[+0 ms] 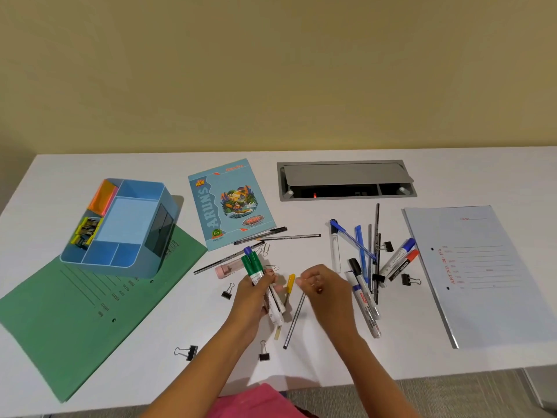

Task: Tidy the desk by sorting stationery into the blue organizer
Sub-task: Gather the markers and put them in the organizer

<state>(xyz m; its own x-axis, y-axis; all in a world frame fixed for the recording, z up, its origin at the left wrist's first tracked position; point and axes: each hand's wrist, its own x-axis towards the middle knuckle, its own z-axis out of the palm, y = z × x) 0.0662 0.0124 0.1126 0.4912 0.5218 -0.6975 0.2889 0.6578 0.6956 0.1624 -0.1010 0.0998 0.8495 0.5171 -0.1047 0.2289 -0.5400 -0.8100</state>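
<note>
The blue organizer point(126, 227) stands at the left on a green folder point(75, 321), with yellow clips and orange notes in its small compartments. My left hand point(251, 297) is shut on a bundle of markers point(256, 270) with green and blue caps. My right hand point(324, 285) hovers just right of it, fingertips pinched together above a thin grey pen point(294, 322); whether it holds anything I cannot tell. A yellow-capped pen point(290, 285) lies between the hands. More markers and pens point(366, 267) lie heaped to the right.
A blue notebook point(230, 203) lies behind the hands, thin pens point(271, 236) at its lower edge. A pink eraser point(226, 271), paper clips and black binder clips point(188, 352) are scattered about. A pale blue file point(482, 267) lies right; a grey cable hatch point(346, 179) is behind.
</note>
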